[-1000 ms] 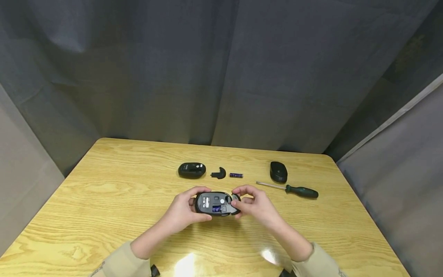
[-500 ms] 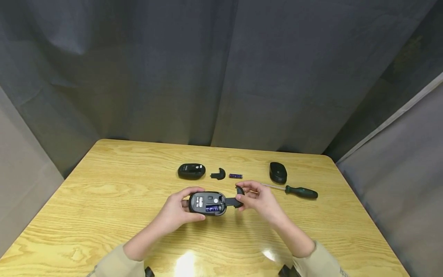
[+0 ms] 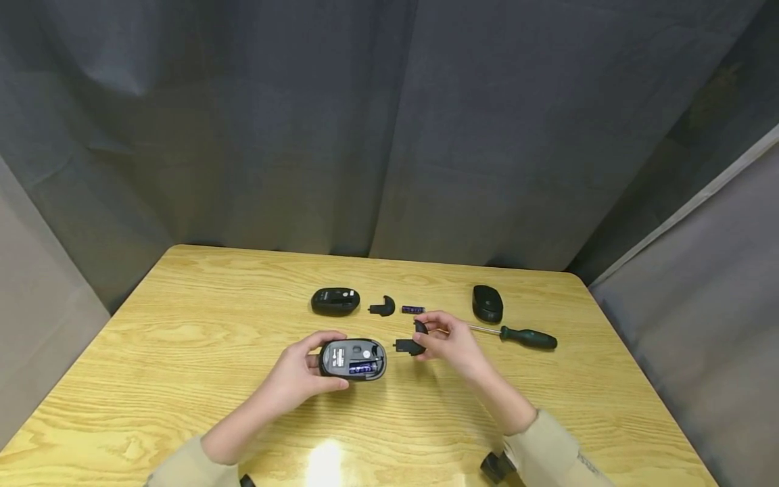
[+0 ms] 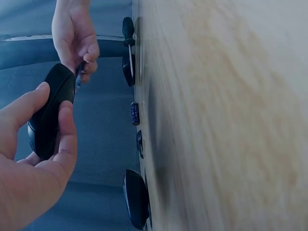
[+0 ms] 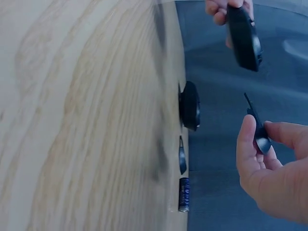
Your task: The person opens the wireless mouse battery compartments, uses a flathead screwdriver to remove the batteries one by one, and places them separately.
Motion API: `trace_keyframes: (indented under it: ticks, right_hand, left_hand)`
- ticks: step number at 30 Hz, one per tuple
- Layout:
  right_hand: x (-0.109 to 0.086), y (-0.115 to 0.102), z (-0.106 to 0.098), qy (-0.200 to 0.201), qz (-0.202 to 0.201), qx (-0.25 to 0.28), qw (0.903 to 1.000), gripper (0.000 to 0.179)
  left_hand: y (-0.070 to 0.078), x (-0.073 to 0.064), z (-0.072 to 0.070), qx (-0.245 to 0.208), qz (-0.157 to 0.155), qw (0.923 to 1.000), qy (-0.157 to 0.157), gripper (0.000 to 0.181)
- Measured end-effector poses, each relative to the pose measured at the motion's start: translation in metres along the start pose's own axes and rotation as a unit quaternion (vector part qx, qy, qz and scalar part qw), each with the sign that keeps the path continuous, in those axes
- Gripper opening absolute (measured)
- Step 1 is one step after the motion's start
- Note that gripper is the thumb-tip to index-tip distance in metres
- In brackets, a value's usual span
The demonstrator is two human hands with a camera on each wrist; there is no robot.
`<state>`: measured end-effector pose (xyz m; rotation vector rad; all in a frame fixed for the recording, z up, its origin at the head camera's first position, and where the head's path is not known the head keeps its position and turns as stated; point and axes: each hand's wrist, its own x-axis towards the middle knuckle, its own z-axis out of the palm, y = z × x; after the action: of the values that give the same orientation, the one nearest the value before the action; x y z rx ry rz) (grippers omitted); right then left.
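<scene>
My left hand (image 3: 295, 375) grips a black computer mouse (image 3: 339, 353) by its left end, underside up. A purple battery (image 3: 362, 368) lies in the mouse's uncovered slot. To the right, my right hand (image 3: 453, 345) pinches a black battery cover (image 3: 406, 347) with a flat tongue that points at the mouse. A gap separates cover and mouse. In the left wrist view, thumb and fingers clasp the sides of the mouse (image 4: 53, 103). Both held things are above the table, as the right wrist view shows with the cover (image 5: 260, 137).
Behind my hands on the wooden table (image 3: 201, 304) lie an upturned mouse (image 3: 335, 302), a second battery cover (image 3: 383, 308) and a loose battery (image 3: 413, 310). Farther right are another black mouse (image 3: 487, 304) and a green-handled screwdriver (image 3: 528, 338). A dark curtain (image 3: 292, 135) hangs behind.
The battery cover has slid out of the mouse and come free to the right, uncovering the battery. My left hand has shifted left with the mouse.
</scene>
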<state>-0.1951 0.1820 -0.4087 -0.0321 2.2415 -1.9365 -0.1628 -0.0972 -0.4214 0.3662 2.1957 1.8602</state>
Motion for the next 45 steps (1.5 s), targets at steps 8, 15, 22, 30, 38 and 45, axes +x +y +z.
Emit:
trace_keyframes:
  ticks: [8,15,22,30,38,45]
  right_hand:
    - [0.022,0.009,0.01,0.003,0.009,-0.006,0.9999,0.036]
    - [0.037,0.019,0.017,-0.013,0.023,-0.005,0.9996,0.039]
    - [0.047,0.024,0.027,-0.026,0.034,-0.007,0.9991,0.038]
    - [0.061,0.029,0.031,-0.033,0.046,-0.039,0.9976,0.041]
    - [0.068,0.034,0.032,-0.022,-0.007,-0.146,0.989,0.033]
    - [0.073,0.037,0.027,-0.023,-0.068,-0.268,0.9609,0.027]
  left_hand:
    - [-0.001,-0.003,-0.006,0.017,-0.004,0.9998,0.012,0.073]
    - [-0.001,-0.004,-0.011,0.022,-0.005,0.9996,0.015,0.074]
    - [0.0,-0.004,-0.012,0.023,-0.008,0.9995,0.018,0.074]
    - [0.002,-0.002,-0.011,0.019,-0.009,0.9997,0.015,0.074]
    - [0.001,-0.002,-0.015,0.021,-0.011,0.9995,0.02,0.074]
    - [0.001,-0.002,-0.019,0.03,0.0,0.9992,0.026,0.074]
